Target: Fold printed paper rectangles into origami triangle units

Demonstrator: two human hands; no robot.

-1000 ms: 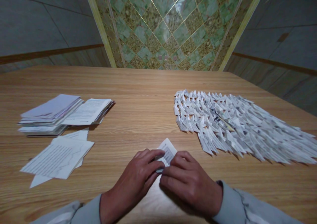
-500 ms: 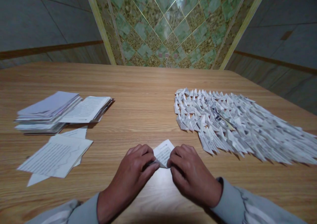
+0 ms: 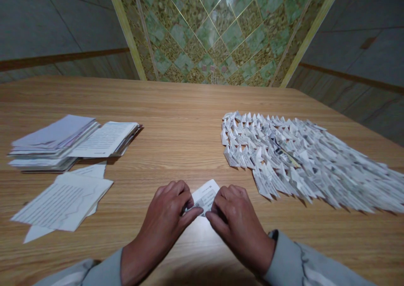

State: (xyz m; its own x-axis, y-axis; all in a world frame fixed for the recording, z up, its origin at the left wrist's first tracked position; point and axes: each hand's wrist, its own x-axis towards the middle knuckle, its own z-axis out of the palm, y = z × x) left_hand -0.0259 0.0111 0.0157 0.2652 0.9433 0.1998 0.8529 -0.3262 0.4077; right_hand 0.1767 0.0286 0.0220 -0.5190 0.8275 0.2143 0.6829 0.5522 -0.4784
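Note:
Between my two hands is a small folded piece of printed paper, its white top corner pointing away from me. My left hand grips its left side, thumb along the near edge and fingers curled. On the other side my right hand pinches the paper's right part, its thumb tip close to the left thumb. The hands cover both sides of the paper, so its full folded shape is hidden.
Several rows of folded paper pieces spread over the right of the wooden table. At the left stand stacks of paper and printed sheets, with loose sheets nearer me. A patterned tiled panel rises beyond the table.
My right thumb has moved left along the paper's near edge, toward the left thumb. Both hands keep their hold, and the view has shifted slightly.

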